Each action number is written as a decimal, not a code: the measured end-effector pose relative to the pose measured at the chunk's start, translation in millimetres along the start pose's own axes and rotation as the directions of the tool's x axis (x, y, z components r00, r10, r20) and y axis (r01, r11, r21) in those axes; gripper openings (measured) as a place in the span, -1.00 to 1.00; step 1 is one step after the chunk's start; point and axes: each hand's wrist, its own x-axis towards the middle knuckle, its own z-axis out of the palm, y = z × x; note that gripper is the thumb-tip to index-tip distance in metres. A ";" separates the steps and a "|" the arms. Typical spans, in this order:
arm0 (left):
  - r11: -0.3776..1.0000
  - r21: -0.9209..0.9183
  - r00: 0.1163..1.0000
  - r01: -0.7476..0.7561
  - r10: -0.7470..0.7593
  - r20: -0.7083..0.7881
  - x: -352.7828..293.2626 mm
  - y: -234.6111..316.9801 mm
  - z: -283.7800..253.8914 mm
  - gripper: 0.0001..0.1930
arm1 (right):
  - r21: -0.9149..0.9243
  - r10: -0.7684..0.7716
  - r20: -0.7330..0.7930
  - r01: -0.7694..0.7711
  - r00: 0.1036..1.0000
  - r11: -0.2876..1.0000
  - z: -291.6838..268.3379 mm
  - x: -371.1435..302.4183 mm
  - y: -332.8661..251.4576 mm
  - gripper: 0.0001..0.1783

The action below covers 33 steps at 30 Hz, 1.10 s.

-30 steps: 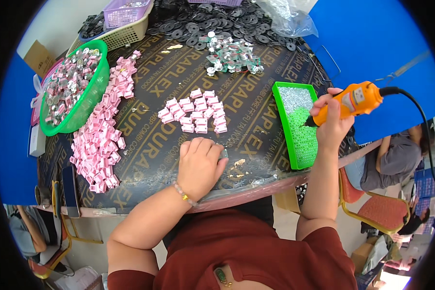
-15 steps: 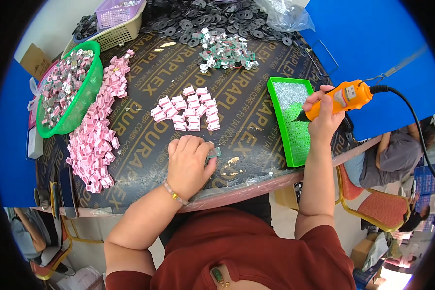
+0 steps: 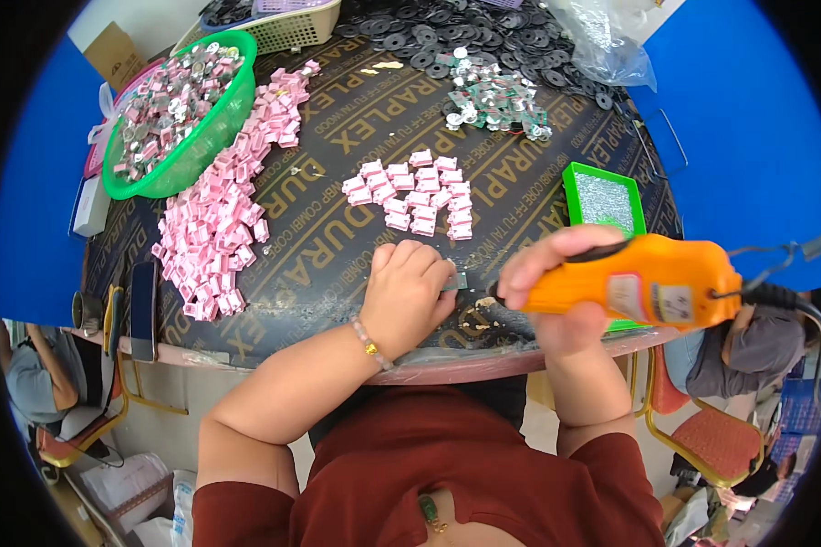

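Since the frame half a second ago, the right hand has left its place over the tray and come leftward and nearer the body, bringing with it an orange plastic power screwdriver with a black nose and a black cord. That hand is wrapped around the tool's front half, thumb below and fingers above, with the nose aimed at the left hand. Palm down, the left hand grasps a small, flat, translucent green board by its left end, between thumb and bent fingers; the board juts out to the right of these fingertips, near the screwdriver's nose but apart from it in view. How high the nose hangs I cannot tell, and any screw on it is too small to make out. Pale tan flakes lie on the dark, gold-printed tabletop, right of the left hand's thumb. Just beyond the left hand sits a loose cluster of small pink plastic blocks; farther to its left spreads a long heap of similar pink pieces, beside a round green plastic basket full of pink and silvery parts. Beyond the right hand, and partly hidden by it and the tool, stands a rectangular bright-green tray holding silvery bits.
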 end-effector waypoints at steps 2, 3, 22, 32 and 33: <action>1.000 -0.004 1.000 0.004 -0.004 -0.006 0.6 0.1 0.8 -0.76 | 0.044 0.046 0.038 -0.048 0.998 0.998 7.0 3.2 10.7 -0.34; 1.000 -0.011 1.000 0.001 -0.001 -0.012 0.3 0.4 1.4 -0.77 | 0.047 0.050 0.042 -0.052 0.998 0.998 8.1 3.1 13.4 -0.34; 1.000 -0.005 1.000 -0.011 0.010 -0.010 -0.4 -3.4 1.7 -0.77 | -0.057 0.072 0.092 -0.067 0.993 0.996 16.9 7.2 29.1 -0.41; 0.994 0.086 0.994 -0.072 0.078 -0.078 1.0 -0.6 6.4 -0.89 | 0.024 0.080 0.063 -0.082 0.995 0.996 20.4 1.8 34.8 -0.47; 0.993 0.092 0.993 -0.078 0.086 -0.081 -2.0 -1.6 8.4 -0.89 | 0.055 0.118 0.087 -0.123 0.989 0.991 18.3 0.4 33.8 -0.45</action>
